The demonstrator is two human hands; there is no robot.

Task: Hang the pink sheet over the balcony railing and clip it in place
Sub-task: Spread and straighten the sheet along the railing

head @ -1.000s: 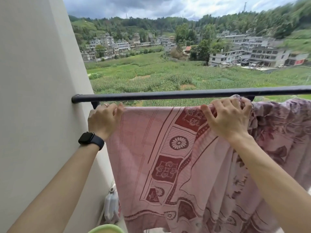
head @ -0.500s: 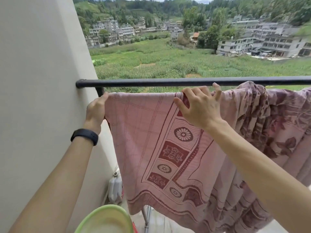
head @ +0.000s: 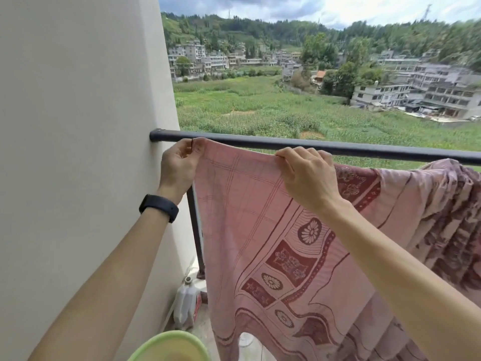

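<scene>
The pink sheet, with dark red flower panels, hangs in front of the dark balcony railing. My left hand, a black band on its wrist, pinches the sheet's top left corner just below the rail's wall end. My right hand grips the top edge a little further right. Between my hands the edge is stretched level, just under the rail. To the right the sheet lies bunched over the rail. No clip is in view.
A pale wall closes the left side, where the rail ends. A white plastic jug stands on the floor by the rail post. A green basin rim shows at the bottom. Fields and buildings lie beyond.
Both hands have lifted the sheet's top edge up close to the rail. My right hand has slid left along the edge, and my left hand now pinches the corner.
</scene>
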